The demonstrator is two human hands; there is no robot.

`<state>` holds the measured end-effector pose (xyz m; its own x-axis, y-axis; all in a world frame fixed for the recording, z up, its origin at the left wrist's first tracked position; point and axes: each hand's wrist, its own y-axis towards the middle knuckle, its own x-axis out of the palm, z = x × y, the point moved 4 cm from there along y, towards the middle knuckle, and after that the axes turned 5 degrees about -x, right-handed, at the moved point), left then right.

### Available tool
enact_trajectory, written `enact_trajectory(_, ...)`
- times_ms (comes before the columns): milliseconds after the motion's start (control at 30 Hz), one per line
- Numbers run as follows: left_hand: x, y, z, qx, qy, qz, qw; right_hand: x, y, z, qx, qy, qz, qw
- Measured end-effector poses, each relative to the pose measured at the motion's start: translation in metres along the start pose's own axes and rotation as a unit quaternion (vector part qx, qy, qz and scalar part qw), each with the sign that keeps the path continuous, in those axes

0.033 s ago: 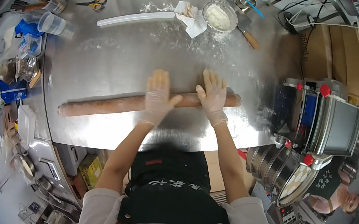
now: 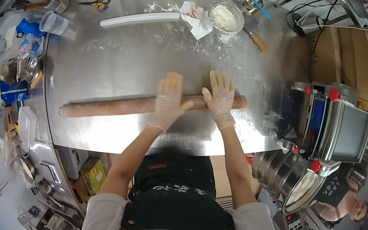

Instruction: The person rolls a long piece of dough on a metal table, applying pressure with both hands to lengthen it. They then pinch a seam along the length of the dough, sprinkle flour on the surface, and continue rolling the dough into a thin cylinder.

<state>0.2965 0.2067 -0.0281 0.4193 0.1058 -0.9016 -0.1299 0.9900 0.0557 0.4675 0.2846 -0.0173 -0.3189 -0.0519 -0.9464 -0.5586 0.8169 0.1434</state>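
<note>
A long, smooth brown roll (image 2: 114,107), which looks like dough, lies slantwise on the steel worktop (image 2: 125,64); its right end sits farther away than its left. My left hand (image 2: 170,100), in a thin clear glove and blurred, is over the roll's middle, fingers stretched forward and thumb out to the right. Near the roll's right end my right hand (image 2: 220,96), gloved too, lies flat across it with fingers spread. Neither hand grips anything. The palms hide short stretches of the roll.
Along the back lie scissors (image 2: 100,4), a white strip (image 2: 139,19), crumpled paper (image 2: 198,23), a bowl of white flour (image 2: 226,17) and a wooden-handled tool (image 2: 258,42). Plastic tubs (image 2: 54,23) stand left. Right are a steel machine (image 2: 350,131), round sieves (image 2: 286,176) and another person (image 2: 341,203).
My left hand has shifted slightly to the right along the roll. My right hand and the roll look almost the same.
</note>
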Motion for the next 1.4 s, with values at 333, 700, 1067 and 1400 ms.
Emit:
enact_trajectory(333, 0.027, -0.033, 0.037, 0.024, 0.035, -0.134, 0.99, -0.002, -0.064, 0.012, -0.054, -0.037, -0.043, 0.997)
enact_trajectory(700, 0.023, -0.057, 0.044, 0.058, 0.04, -0.095, 0.993, 0.012, -0.122, 0.025, -0.035, -0.095, -0.014, 0.995)
enact_trajectory(1067, 0.045, 0.076, 0.06, -0.084, 0.071, 0.006, 0.994, -0.027, 0.036, 0.077, 0.052, 0.056, 0.096, 0.992)
enact_trajectory(1400, 0.069, 0.076, 0.115, 0.04, 0.012, -0.091, 0.995, -0.027, 0.019, 0.092, -0.08, 0.077, 0.088, 0.99)
